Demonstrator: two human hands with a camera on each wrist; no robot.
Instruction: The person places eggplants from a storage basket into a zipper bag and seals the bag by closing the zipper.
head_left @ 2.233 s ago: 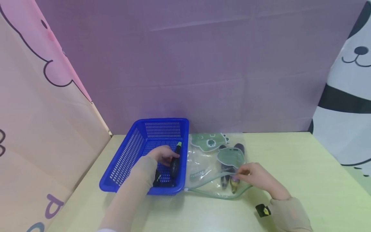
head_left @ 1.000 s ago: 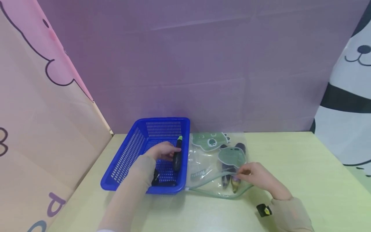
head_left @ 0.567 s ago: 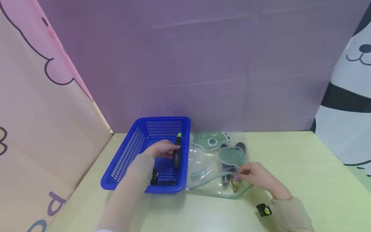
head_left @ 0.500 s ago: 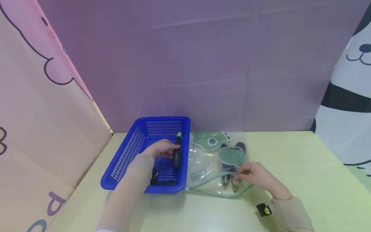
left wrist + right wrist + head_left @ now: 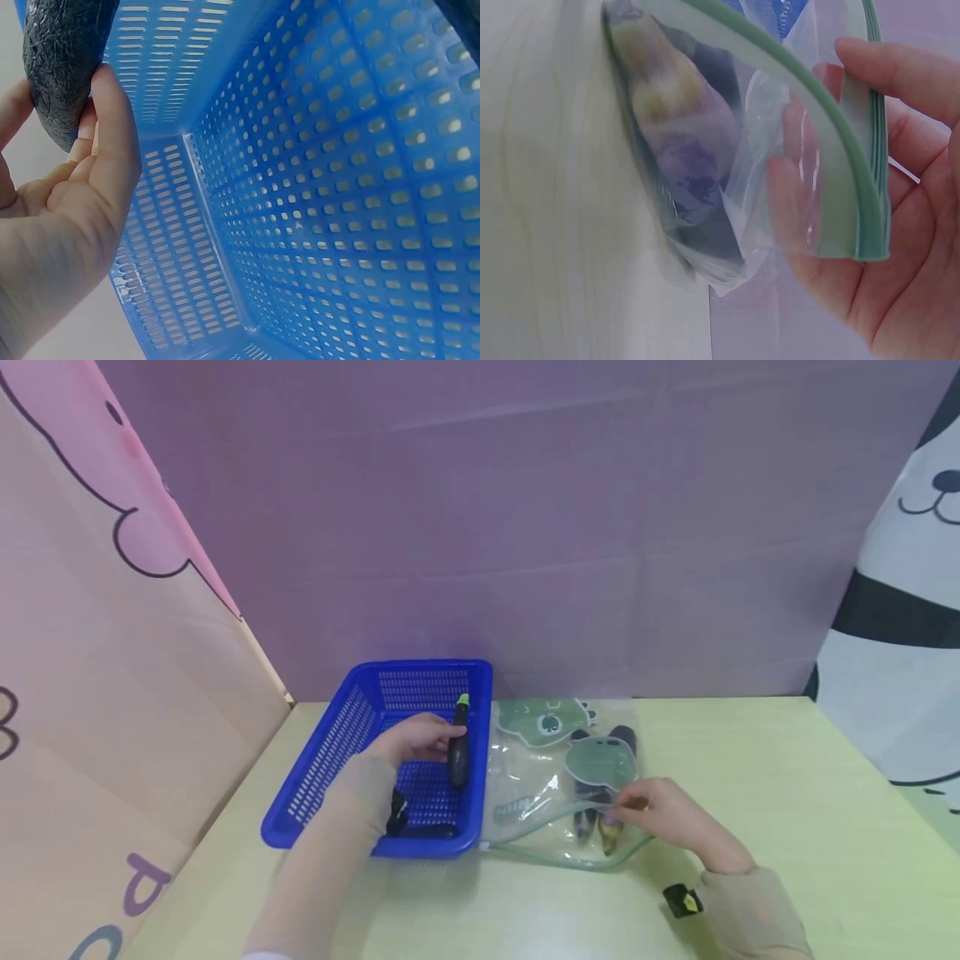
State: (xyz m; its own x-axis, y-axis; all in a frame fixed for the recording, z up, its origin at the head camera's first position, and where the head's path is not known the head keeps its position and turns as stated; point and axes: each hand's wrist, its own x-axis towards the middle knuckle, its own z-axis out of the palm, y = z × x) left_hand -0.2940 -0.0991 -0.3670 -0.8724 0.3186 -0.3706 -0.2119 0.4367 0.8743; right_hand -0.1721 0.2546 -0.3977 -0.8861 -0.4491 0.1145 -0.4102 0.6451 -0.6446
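Note:
In the head view, my left hand point(image 5: 418, 739) pinches a dark eggplant point(image 5: 458, 760) with a light green tip, above the floor of the blue basket point(image 5: 315, 785). The left wrist view shows thumb and fingers of the left hand point(image 5: 75, 202) on either side of the wrinkled, glossy eggplant point(image 5: 64, 67). My right hand point(image 5: 660, 814) pinches the green-edged mouth of a clear zip bag point(image 5: 525, 777), keeping it parted. Inside the bag lie purple pieces, one with a yellowish end point(image 5: 664, 97). In the right wrist view, the right hand point(image 5: 907, 195) has fingers behind the plastic.
More dark items point(image 5: 427, 831) lie at the basket's near end, partly behind the left forearm. The bag lies against the basket's right side. A small black item with a yellow mark point(image 5: 682, 900) is by the right sleeve. A purple backdrop point(image 5: 525, 527) stands behind the table point(image 5: 750, 777).
My left hand has shifted slightly up and away inside the basket, with the eggplant lifting along with it. The right hand has stayed at the bag's mouth.

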